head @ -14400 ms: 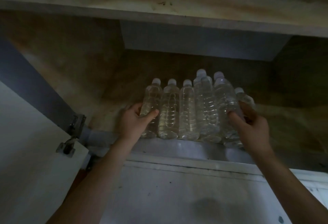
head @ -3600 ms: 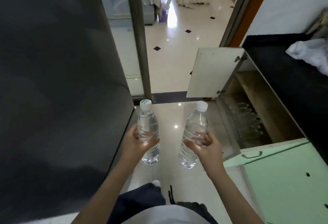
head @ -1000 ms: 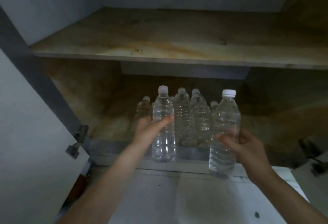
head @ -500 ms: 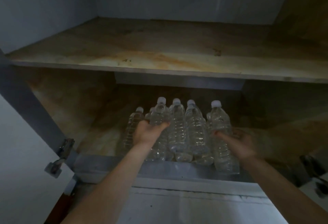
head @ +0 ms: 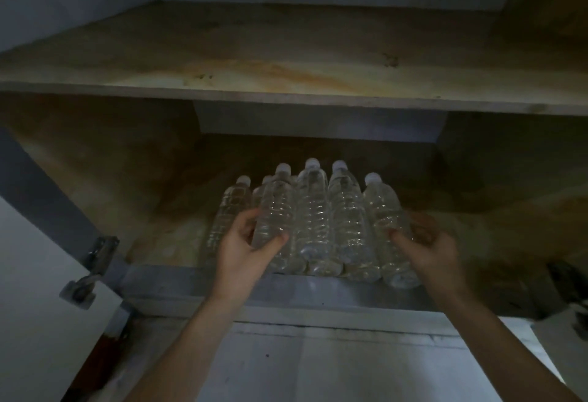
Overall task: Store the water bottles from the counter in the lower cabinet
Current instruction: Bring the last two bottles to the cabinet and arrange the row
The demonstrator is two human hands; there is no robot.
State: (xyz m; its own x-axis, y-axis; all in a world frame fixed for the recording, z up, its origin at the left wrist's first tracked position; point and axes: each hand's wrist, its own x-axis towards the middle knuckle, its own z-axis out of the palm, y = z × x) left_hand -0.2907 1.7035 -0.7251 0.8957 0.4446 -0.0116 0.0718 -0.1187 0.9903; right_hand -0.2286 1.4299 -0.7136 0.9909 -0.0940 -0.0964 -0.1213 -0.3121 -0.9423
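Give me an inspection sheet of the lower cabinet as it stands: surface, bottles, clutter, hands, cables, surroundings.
Surface: stained wooden cabinet floor, dim; bare board either side of the bottles.
Job's things: clear plastic water bottles with white caps, upright, packed together near the front edge; the exact count is unclear in the dark.
Clutter: nothing seen.
Hands: left hand wrapped around the front-left bottle; right hand curled against the rightmost bottle, blurred, so the grip is unclear.
Cables: nothing seen.
Surroundings: stained wooden upper shelf with nothing on it; open white cabinet door at left on a metal hinge; pale floor below.
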